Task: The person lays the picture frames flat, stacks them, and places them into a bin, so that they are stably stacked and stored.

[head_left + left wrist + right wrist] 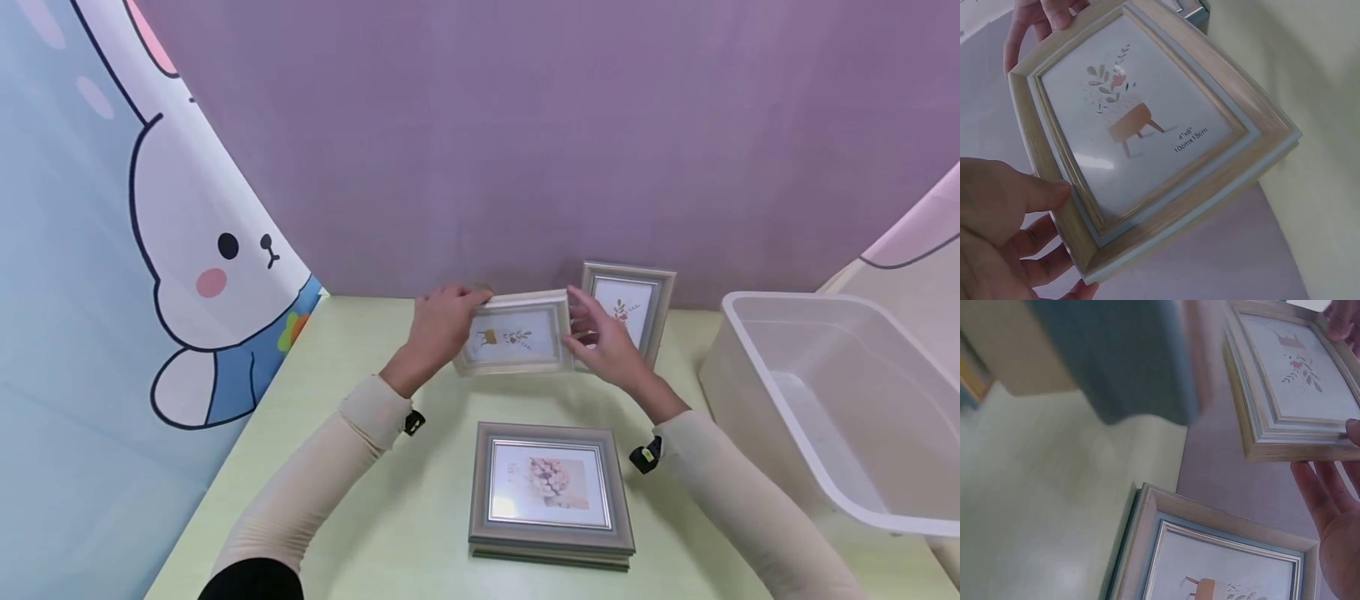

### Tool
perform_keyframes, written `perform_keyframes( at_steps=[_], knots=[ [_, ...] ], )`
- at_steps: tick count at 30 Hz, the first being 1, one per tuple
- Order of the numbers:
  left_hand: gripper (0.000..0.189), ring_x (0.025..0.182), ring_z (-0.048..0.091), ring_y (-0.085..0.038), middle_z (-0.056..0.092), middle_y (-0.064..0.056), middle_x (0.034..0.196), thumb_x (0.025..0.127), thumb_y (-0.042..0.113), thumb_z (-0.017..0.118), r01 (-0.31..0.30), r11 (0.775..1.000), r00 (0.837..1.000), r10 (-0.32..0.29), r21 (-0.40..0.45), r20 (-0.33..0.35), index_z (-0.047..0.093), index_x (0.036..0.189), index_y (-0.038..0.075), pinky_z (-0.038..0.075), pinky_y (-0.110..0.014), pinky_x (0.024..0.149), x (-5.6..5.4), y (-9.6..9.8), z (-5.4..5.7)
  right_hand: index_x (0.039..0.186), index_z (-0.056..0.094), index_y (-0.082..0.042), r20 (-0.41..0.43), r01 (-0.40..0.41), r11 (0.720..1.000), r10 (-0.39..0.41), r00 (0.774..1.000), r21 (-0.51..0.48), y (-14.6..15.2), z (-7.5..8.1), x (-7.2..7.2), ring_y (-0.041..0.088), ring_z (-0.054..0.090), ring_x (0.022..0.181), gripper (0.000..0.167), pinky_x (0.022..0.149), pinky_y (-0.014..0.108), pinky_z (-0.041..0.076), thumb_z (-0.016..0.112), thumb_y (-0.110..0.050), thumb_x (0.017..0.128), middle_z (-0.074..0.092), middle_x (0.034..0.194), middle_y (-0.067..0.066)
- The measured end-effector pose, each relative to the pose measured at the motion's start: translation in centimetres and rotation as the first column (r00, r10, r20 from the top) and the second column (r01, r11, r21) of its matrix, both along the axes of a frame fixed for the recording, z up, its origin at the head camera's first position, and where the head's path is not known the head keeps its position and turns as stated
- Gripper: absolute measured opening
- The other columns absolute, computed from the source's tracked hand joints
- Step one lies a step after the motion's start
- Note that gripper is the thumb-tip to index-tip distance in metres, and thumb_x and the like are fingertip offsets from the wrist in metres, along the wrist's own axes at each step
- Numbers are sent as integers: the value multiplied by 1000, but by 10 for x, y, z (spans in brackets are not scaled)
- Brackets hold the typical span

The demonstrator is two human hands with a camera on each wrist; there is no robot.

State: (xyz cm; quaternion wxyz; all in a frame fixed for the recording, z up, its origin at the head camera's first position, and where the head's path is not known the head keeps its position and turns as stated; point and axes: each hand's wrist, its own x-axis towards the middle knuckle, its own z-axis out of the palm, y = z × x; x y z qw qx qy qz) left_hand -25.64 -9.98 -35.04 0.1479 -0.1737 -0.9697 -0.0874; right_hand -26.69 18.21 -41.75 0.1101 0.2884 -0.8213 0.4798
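Note:
A pale wood-toned picture frame [517, 335] is held up sideways between both hands, over the back of the table. My left hand [444, 327] grips its left end, thumb on the front border and fingers behind, as the left wrist view shows. My right hand [606, 337] pinches the opposite end, with fingers [1321, 487] under the edge. The frame's print [1125, 115] shows a plant in an orange legged pot. Just behind my right hand, a second picture frame [662, 312] stands upright against the purple backdrop, partly hidden by that hand.
Nearer the front lies a stack of picture frames [551, 533], the top one with a pink flower print. A white plastic bin [772, 400] stands on the right. Purple cloth [510, 150] rises behind the green table [375, 350]; a rabbit-print cloth [202, 250] hangs at left.

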Motion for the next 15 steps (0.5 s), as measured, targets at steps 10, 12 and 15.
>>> perform_keyframes(
  at_steps=[10, 12, 15],
  knots=[
    [45, 102, 64, -30, 71, -6, 118, 101, 1, 52, 28, 995, 997, -35, -98, -65, 68, 133, 29, 49, -48, 75, 7, 14, 3, 157, 36, -12, -2, 50, 998, -50, 999, -33, 4, -14, 7, 40, 73, 95, 80, 68, 26, 63, 71, 9, 88, 67, 118, 26],
    [45, 102, 65, -30, 71, -6, 117, 101, 1, 52, 31, 993, 996, -40, -112, -79, 68, 132, 29, 50, -48, 75, 8, 16, 3, 156, 38, -9, 9, 58, 997, -58, 998, -51, 4, -17, 7, 42, 73, 96, 78, 67, 27, 63, 70, 11, 88, 67, 118, 27],
    [44, 102, 65, -30, 72, -6, 117, 100, 1, 52, 33, 993, 995, -44, -117, -89, 69, 131, 28, 50, -49, 76, 7, 18, 3, 153, 40, -3, -5, 70, 996, -70, 998, -61, 2, -19, 9, 44, 73, 94, 75, 65, 33, 64, 69, 15, 86, 67, 114, 30]
  ],
)
